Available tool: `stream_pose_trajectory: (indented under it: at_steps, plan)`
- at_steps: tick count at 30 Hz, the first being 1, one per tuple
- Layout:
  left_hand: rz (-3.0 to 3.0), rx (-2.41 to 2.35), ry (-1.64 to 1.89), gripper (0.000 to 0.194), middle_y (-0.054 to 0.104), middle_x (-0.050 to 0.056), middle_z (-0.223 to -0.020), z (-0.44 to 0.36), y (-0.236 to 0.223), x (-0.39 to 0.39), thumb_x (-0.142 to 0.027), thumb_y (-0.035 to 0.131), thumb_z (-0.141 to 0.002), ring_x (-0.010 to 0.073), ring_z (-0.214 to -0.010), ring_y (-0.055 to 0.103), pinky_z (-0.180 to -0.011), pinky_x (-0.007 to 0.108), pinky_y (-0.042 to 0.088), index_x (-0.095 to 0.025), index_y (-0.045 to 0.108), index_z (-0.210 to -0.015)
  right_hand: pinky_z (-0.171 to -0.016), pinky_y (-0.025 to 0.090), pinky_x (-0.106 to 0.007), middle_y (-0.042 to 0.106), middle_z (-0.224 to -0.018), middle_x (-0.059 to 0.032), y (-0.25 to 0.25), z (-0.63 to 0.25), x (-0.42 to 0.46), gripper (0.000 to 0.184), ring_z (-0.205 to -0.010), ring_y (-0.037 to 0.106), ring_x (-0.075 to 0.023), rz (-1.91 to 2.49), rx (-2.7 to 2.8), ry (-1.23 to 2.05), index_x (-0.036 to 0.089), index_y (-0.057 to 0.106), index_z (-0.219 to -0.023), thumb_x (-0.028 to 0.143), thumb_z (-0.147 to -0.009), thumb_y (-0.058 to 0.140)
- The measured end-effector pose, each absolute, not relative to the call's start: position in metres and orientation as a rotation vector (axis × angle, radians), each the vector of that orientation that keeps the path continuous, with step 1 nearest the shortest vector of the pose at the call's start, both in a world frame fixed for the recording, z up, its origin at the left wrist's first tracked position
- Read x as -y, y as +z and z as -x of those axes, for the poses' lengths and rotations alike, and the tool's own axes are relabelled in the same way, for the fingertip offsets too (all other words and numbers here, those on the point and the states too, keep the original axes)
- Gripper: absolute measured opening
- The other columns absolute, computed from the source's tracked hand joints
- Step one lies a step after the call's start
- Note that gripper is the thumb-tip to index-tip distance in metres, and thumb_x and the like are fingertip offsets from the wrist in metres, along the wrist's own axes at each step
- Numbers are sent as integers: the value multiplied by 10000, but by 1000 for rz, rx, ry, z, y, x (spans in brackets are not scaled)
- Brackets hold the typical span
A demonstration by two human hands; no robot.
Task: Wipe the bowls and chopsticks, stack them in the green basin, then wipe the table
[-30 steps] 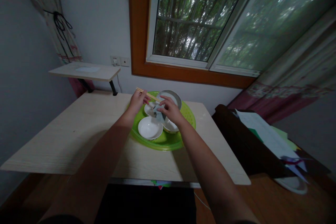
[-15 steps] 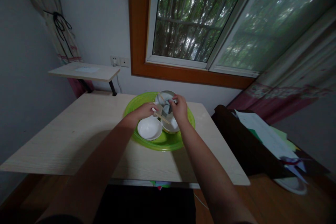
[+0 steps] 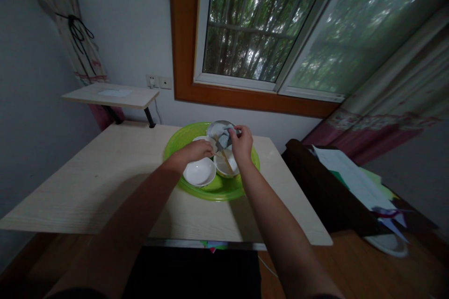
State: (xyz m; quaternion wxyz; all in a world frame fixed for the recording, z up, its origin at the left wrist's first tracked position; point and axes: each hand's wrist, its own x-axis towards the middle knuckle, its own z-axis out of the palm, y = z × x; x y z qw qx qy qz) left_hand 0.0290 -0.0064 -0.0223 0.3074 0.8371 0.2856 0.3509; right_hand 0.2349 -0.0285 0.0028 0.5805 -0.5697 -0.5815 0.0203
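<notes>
A grey cloth is pinched in my right hand, over the back of a green basin. A wooden chopstick slants past the cloth's lower end, across the right white bowl. My left hand is closed beside the cloth, palm down, its fingertips near the chopstick; whatever it pinches is hidden. In front of it sits a white bowl. Another white bowl is partly covered by the left hand, and a metal-rimmed bowl stands behind the cloth.
The basin rests on a pale wooden table. A small raised shelf with a paper stands at the back left. Behind are the wall and window. To the right, papers lie on a dark piece of furniture.
The chopstick has turned from lying nearly crosswise by my left fingers to a steeper slant. My left hand has shifted slightly right, and the cloth has bunched nearer my right hand.
</notes>
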Motion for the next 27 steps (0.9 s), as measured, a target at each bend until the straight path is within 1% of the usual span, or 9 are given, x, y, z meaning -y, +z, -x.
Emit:
stream_pose_trajectory:
  at_steps: [3, 6, 10, 14, 15, 17, 20, 23, 27]
  plan:
    - [-2094, -830, 1112, 136, 687, 49, -749, -30, -14, 4, -278, 746, -813, 201, -716, 608, -714, 311, 452, -218, 701, -700, -816, 468, -351, 671, -970, -79, 4, -234, 29, 226, -833, 572, -217, 1324, 1332, 67, 197, 630, -957, 415, -909, 593]
    - [-1709, -987, 1349, 173, 657, 31, -676, -27, -7, 3, -327, 704, -872, 173, -608, 589, -615, 283, 445, -201, 663, -761, -831, 483, -362, 663, -1013, -92, 4, -234, 29, 262, -874, 584, -226, 1290, 1297, 89, 200, 606, -1017, 441, -918, 581]
    - [-1405, -932, 1376, 173, 677, 18, -678, -22, 0, 6, -336, 725, -862, 163, -580, 640, -599, 278, 504, -201, 621, -834, -855, 513, -366, 646, -1116, -104, 2, -230, 29, 311, -971, 609, -228, 1194, 1297, 174, 217, 554, -1098, 479, -931, 568]
    - [-1323, -851, 1303, 200, 704, 36, -726, -20, 6, 9, -333, 781, -807, 169, -617, 667, -630, 295, 536, -196, 635, -812, -865, 534, -340, 649, -1181, -92, -4, -219, 31, 312, -1049, 626, -215, 1032, 1569, 472, 237, 555, -1074, 507, -923, 591]
    - [-1322, -843, 1294, 198, 705, 39, -734, -19, 7, 9, -327, 790, -793, 167, -624, 662, -627, 290, 531, -194, 644, -793, -858, 535, -333, 655, -1164, -81, -7, -216, 32, 314, -1040, 629, -211, 999, 1666, 556, 238, 562, -1054, 512, -908, 613]
    - [-1326, -834, 1280, 183, 696, 38, -723, -18, 8, 7, -313, 793, -778, 161, -619, 638, -605, 278, 508, -191, 659, -752, -815, 532, -317, 664, -1065, -47, -12, -211, 33, 322, -963, 635, -199, 976, 1806, 692, 242, 561, -1024, 511, -874, 655]
    - [-1348, -824, 1254, 174, 674, 39, -678, -16, 7, 3, -297, 773, -778, 153, -586, 590, -566, 269, 461, -187, 666, -696, -746, 516, -301, 644, -908, 8, -18, -209, 31, 329, -828, 625, -180, 1005, 1824, 798, 250, 532, -1002, 496, -844, 684]
    - [-1353, -836, 1271, 167, 672, 49, -667, -14, 5, 0, -280, 745, -787, 147, -577, 570, -560, 264, 430, -180, 663, -682, -740, 518, -299, 655, -907, 14, -21, -210, 29, 356, -840, 640, -183, 1016, 1771, 838, 257, 519, -1000, 504, -817, 698]
    - [-1253, -889, 1422, 141, 657, 31, -650, -12, 4, -4, -282, 683, -824, 143, -569, 588, -563, 256, 420, -181, 628, -742, -708, 521, -291, 664, -872, 22, -21, -210, 28, 365, -819, 649, -182, 1026, 1752, 860, 257, 526, -991, 500, -796, 714]
